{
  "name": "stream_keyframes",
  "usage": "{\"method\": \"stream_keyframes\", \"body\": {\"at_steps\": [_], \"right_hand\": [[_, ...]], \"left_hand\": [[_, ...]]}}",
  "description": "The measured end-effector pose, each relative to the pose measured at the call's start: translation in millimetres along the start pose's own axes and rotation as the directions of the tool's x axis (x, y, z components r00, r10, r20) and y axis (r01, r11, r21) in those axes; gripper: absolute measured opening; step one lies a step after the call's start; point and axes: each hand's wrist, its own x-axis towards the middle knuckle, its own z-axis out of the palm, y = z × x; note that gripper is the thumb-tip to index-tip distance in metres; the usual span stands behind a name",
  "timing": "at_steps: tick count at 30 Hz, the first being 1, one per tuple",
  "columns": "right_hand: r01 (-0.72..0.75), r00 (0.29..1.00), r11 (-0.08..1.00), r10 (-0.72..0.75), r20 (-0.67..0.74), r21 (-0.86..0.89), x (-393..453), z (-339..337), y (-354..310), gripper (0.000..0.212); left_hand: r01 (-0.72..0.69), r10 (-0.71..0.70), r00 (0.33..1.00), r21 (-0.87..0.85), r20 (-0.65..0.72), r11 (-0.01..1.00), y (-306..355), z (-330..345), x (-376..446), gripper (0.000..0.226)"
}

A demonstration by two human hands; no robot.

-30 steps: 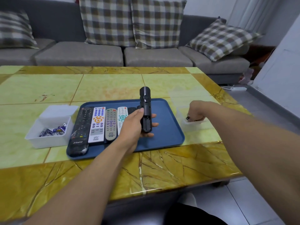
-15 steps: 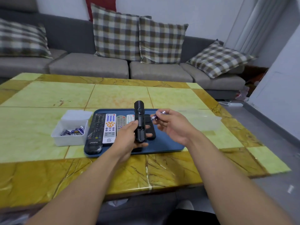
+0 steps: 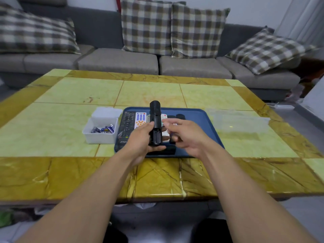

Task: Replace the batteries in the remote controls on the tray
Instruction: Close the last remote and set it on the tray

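Head view: left hand [image 3: 140, 140] grips black remote [image 3: 155, 125] mid-body; light, rigid, slick plastic. Right hand [image 3: 184, 135] pinches small shiny thing, probably battery [image 3: 174, 124].

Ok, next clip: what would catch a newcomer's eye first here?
The two hands meeting over the dark blue plastic tray: the left hand grips an upright black remote control, the right hand pinches a small silvery battery beside it. Left of the tray sits a white plastic box of loose batteries.
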Motion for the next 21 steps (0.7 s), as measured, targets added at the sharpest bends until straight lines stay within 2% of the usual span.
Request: {"method": "stream_keyframes", "body": {"at_steps": [2, 4, 9, 16, 21], "right_hand": [[0.083, 0.993, 0.985, -0.095, -0.07, -0.153, 0, 4, 1, 0.018], [0.156, 0.983, 0.972, -0.17, -0.068, -0.176, 1, 6, 2, 0.021], [0.281, 0.951, 0.916, -0.307, -0.047, -0.288, -5, 2, 3, 0.013], [0.323, 0.93, 0.873, -0.364, -0.047, -0.365, -10, 5, 8, 0.023], [0.355, 0.919, 0.865, -0.392, -0.036, -0.356, -11, 7, 15, 0.019]], "left_hand": [[0.008, -0.008, 1.0, -0.027, -0.003, 1.0, -1, -3, 1, 0.034], [0.016, -0.016, 1.0, -0.037, 0.0, 0.999, -1, -4, 2, 0.035], [0.037, -0.035, 0.999, -0.054, 0.028, 0.998, -3, -6, 3, 0.033], [0.065, -0.057, 0.994, -0.083, 0.098, 0.994, -6, -2, 1, 0.036], [0.131, -0.1, 0.981, -0.194, 0.166, 0.972, -5, 3, -1, 0.041]]}}
